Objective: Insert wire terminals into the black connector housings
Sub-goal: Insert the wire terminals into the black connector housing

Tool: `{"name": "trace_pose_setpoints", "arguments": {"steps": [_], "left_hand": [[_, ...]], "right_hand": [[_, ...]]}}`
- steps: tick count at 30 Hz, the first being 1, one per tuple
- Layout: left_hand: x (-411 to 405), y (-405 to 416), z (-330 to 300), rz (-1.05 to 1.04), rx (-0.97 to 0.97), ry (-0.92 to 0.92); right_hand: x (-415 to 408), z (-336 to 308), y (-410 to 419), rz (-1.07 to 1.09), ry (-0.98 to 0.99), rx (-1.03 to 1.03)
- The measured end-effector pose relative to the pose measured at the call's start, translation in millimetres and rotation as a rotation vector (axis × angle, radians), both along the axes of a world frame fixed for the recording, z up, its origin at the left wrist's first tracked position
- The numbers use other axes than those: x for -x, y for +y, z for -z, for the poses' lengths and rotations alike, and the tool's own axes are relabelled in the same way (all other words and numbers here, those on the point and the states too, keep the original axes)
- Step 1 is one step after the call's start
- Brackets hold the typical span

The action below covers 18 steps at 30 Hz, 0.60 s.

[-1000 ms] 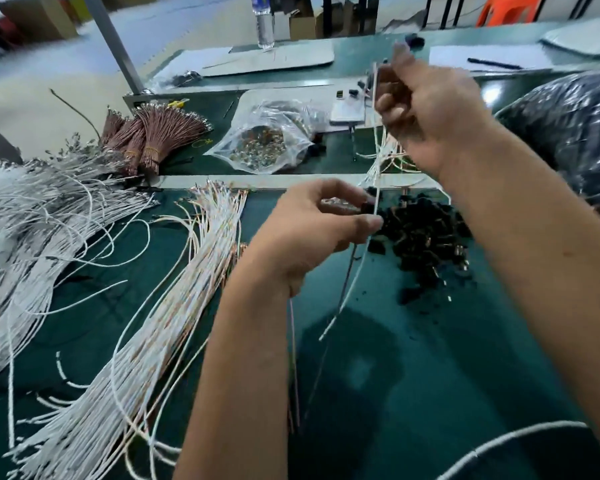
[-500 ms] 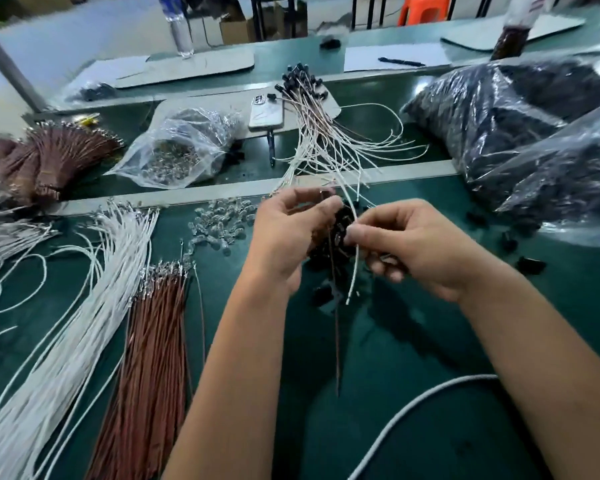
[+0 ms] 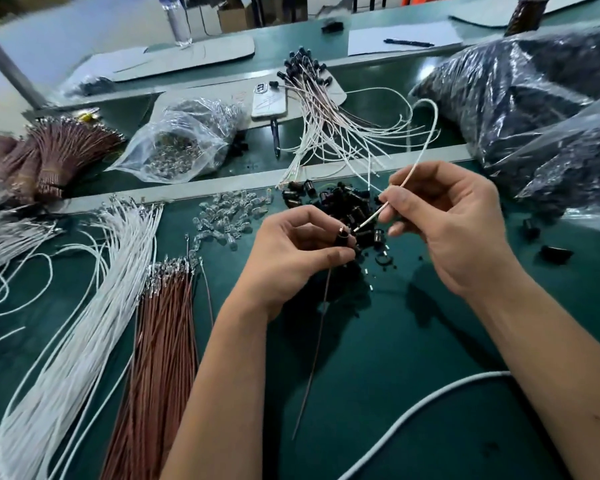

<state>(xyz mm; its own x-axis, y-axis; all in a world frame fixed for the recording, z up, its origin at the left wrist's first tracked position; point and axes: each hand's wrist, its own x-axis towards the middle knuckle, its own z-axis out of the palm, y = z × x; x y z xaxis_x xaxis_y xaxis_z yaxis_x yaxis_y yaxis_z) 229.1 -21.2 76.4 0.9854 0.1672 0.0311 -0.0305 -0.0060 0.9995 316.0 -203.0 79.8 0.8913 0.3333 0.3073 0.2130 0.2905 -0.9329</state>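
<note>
My left hand (image 3: 291,251) pinches a small black connector housing (image 3: 343,239) over the green table; a thin brown wire (image 3: 316,344) hangs down from it. My right hand (image 3: 444,220) pinches a white wire (image 3: 416,168) whose metal-tipped end points at the housing's open top, just short of it. That wire arcs up and back over the hand. A loose pile of black housings (image 3: 343,202) lies right behind both hands.
White wires (image 3: 94,306) and brown wires (image 3: 163,341) lie in bundles at the left. Clear caps (image 3: 226,216) are scattered beside them. Finished wire assemblies (image 3: 326,116), a phone (image 3: 269,100), a clear bag of parts (image 3: 177,147) and dark plastic bags (image 3: 534,98) sit behind.
The hands have drawn slightly apart. My right hand now holds a white wire with its tip aimed at the housing in my left hand.
</note>
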Motion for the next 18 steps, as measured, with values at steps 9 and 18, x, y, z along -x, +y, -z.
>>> {"name": "trace_pose_setpoints", "arguments": {"steps": [9, 18], "left_hand": [[-1.2, -1.5, 1.3, 0.002, -0.009, 0.02], [-1.1, -2.1, 0.4, 0.016, -0.025, 0.04]], "right_hand": [[4.8, -5.0, 0.4, -0.009, -0.034, -0.022], [5.6, -0.8, 2.4, -0.017, 0.008, 0.054]]}}
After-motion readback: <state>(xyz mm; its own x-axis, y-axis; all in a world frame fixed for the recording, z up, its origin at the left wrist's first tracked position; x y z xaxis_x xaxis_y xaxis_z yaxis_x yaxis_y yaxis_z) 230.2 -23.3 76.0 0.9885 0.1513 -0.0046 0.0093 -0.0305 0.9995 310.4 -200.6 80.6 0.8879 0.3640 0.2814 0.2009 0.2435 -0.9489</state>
